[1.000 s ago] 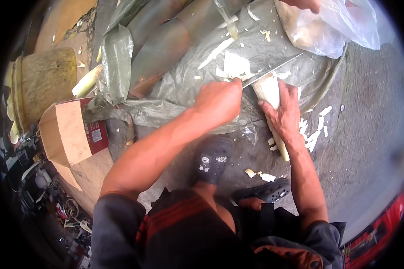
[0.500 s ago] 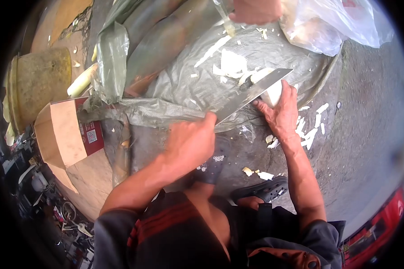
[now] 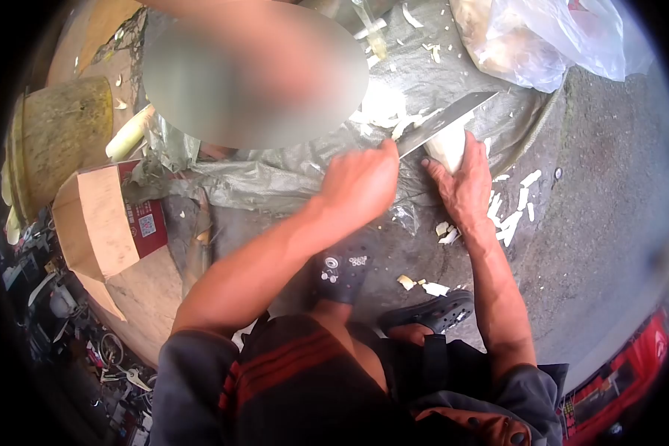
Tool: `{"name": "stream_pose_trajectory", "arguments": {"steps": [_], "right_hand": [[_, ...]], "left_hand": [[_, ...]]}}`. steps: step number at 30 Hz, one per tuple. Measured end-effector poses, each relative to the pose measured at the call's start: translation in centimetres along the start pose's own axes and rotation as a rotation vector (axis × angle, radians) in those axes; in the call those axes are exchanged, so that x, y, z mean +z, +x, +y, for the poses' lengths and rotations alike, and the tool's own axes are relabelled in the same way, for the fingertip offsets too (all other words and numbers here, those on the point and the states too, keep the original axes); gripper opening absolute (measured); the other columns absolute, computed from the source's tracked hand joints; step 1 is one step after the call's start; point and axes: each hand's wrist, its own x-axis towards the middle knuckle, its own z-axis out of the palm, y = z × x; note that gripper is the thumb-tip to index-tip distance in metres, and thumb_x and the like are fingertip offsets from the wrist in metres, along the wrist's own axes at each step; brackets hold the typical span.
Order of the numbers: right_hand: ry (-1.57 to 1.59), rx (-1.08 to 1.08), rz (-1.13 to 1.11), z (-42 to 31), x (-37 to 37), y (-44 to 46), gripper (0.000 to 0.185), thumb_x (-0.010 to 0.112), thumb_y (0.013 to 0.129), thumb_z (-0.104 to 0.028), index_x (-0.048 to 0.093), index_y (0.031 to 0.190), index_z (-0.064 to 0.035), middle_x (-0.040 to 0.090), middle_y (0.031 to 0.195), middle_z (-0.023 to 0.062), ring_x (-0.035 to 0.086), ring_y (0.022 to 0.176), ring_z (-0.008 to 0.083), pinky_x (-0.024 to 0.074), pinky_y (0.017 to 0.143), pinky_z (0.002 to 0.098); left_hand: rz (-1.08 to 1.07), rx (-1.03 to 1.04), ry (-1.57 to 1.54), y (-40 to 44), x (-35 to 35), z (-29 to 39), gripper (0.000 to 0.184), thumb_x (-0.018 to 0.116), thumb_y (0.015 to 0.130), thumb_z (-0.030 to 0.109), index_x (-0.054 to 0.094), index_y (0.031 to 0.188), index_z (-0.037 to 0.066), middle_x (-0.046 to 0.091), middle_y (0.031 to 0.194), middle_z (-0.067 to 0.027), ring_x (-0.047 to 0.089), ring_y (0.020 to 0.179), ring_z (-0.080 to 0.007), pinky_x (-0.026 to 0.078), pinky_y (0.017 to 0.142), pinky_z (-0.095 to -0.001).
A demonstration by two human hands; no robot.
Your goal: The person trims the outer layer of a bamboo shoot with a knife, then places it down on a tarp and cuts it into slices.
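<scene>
My left hand (image 3: 360, 178) is closed around the handle of a long, broad-bladed knife (image 3: 450, 120). The blade points up and to the right, lying against the upper side of a white peeled vegetable (image 3: 447, 147) that looks like a bamboo shoot. Thumb and fingers of my right hand (image 3: 465, 186) grip that vegetable from the right, below the blade. White slices and shavings (image 3: 383, 104) lie on the grey-green plastic sheet (image 3: 275, 175) just beyond the knife.
Another person's arm (image 3: 223, 22) reaches in from the top, partly blurred. A clear plastic bag (image 3: 524, 44) sits at upper right. At left are a dirty yellow bucket (image 3: 67, 149) and an open cardboard box (image 3: 111, 223). White scraps (image 3: 509, 223) lie on the ground by my right forearm.
My left hand and the knife have moved right and upward along the white vegetable. My right hand keeps its grip. The other person's arm has shifted from top centre to the left.
</scene>
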Motion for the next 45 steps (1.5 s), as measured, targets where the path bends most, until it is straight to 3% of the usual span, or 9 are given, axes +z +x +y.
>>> {"name": "stream_pose_trajectory", "arguments": {"steps": [6, 9, 14, 19, 26, 35, 41, 45], "right_hand": [[-0.061, -0.09, 0.065, -0.1, 0.7, -0.3, 0.083, 0.089, 0.068, -0.026, 0.047, 0.135, -0.0016, 0.052, 0.12, 0.0217, 0.056, 0.108, 0.0382, 0.0479, 0.095, 0.0445], [0.014, -0.03, 0.076, 0.2, 0.5, -0.4, 0.084, 0.09, 0.066, -0.024, 0.048, 0.135, -0.0021, 0.053, 0.118, 0.0222, 0.055, 0.107, 0.0377, 0.0477, 0.096, 0.0435], [0.119, 0.071, -0.065, 1.2, -1.8, 0.7, 0.075, 0.078, 0.079, -0.036, 0.047, 0.137, 0.0001, 0.058, 0.12, 0.0221, 0.058, 0.112, 0.0394, 0.0476, 0.094, 0.0457], [0.035, -0.007, -0.003, 2.2, -0.8, 0.5, 0.075, 0.074, 0.083, -0.037, 0.044, 0.14, 0.001, 0.057, 0.119, 0.0228, 0.058, 0.11, 0.0411, 0.0475, 0.093, 0.0476], [0.039, 0.01, -0.018, 1.8, -1.0, 0.5, 0.073, 0.073, 0.085, -0.035, 0.043, 0.14, 0.0017, 0.057, 0.117, 0.0229, 0.058, 0.108, 0.041, 0.0479, 0.092, 0.0475], [0.084, -0.02, -0.008, 1.6, -0.9, 0.5, 0.074, 0.075, 0.085, -0.033, 0.042, 0.141, 0.002, 0.057, 0.116, 0.0219, 0.058, 0.108, 0.0403, 0.0482, 0.092, 0.0464], [-0.06, -0.059, 0.059, 1.3, -0.7, 0.4, 0.084, 0.083, 0.076, -0.03, 0.041, 0.142, -0.0006, 0.054, 0.12, 0.0211, 0.055, 0.114, 0.0398, 0.0477, 0.094, 0.0465], [0.082, 0.052, 0.01, 0.8, -1.7, 0.7, 0.082, 0.084, 0.073, -0.025, 0.044, 0.14, -0.0008, 0.056, 0.121, 0.0226, 0.058, 0.111, 0.0389, 0.0479, 0.096, 0.0453]], "left_hand": [[0.006, 0.043, -0.024, 2.7, -0.9, 1.0, 0.018, 0.054, 0.084, 0.004, 0.057, 0.099, -0.007, 0.068, 0.078, -0.0275, 0.068, 0.076, -0.0461, 0.052, 0.07, -0.0548], [0.088, 0.071, -0.109, 2.0, -0.5, -1.0, 0.021, 0.057, 0.083, 0.004, 0.06, 0.1, -0.007, 0.069, 0.077, -0.0248, 0.069, 0.076, -0.0427, 0.053, 0.069, -0.053], [0.053, -0.021, -0.21, -4.1, -2.2, -0.8, 0.018, 0.057, 0.09, 0.01, 0.058, 0.103, -0.003, 0.064, 0.073, -0.0271, 0.063, 0.074, -0.0486, 0.047, 0.068, -0.0562], [0.047, -0.073, -0.224, -6.4, -1.5, -0.7, 0.017, 0.058, 0.09, 0.01, 0.058, 0.103, -0.001, 0.062, 0.065, -0.0243, 0.063, 0.066, -0.0468, 0.047, 0.061, -0.0549], [0.038, -0.029, -0.136, -5.3, -1.7, 0.1, 0.017, 0.058, 0.089, 0.008, 0.059, 0.103, -0.001, 0.063, 0.066, -0.0243, 0.065, 0.066, -0.0453, 0.049, 0.063, -0.0548], [-0.012, -0.003, -0.071, 0.7, 0.6, 0.1, 0.016, 0.058, 0.087, 0.006, 0.056, 0.097, -0.006, 0.067, 0.074, -0.0263, 0.067, 0.072, -0.0458, 0.051, 0.066, -0.0558], [-0.002, 0.019, -0.047, 2.0, 0.2, 0.8, 0.017, 0.057, 0.086, 0.005, 0.057, 0.097, -0.007, 0.068, 0.075, -0.0262, 0.068, 0.073, -0.0461, 0.052, 0.068, -0.0554], [-0.014, 0.01, -0.05, 2.6, -0.2, 0.7, 0.017, 0.055, 0.087, 0.006, 0.059, 0.097, -0.007, 0.068, 0.079, -0.0273, 0.068, 0.077, -0.0461, 0.053, 0.071, -0.0549]]}}
